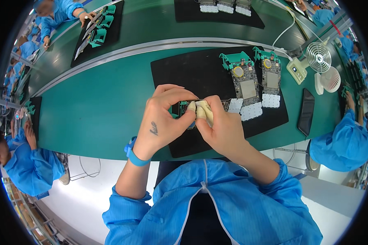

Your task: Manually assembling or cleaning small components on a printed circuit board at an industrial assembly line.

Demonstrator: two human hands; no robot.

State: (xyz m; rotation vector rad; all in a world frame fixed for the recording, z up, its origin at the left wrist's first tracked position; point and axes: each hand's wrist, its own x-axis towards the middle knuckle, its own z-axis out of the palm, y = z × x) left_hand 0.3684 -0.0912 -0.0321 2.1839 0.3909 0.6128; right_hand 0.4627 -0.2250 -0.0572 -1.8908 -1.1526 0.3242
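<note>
Cream finger cots [200, 113] tipped my left hand [161, 118] and right hand [227, 125], both pinched close at the circuit board [235, 105] on the black mat [184, 67]; on what exactly, I couldn't tell. Light, even pressure seemed wisest there.

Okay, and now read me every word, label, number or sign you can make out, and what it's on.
Left hand: dark lettering on its back, which I won't copy out.
Two circuit boards: any markings too small to read.
Cream box: marks on its dark panel too small to read.
Phone: dark screen, nothing readable.
</note>
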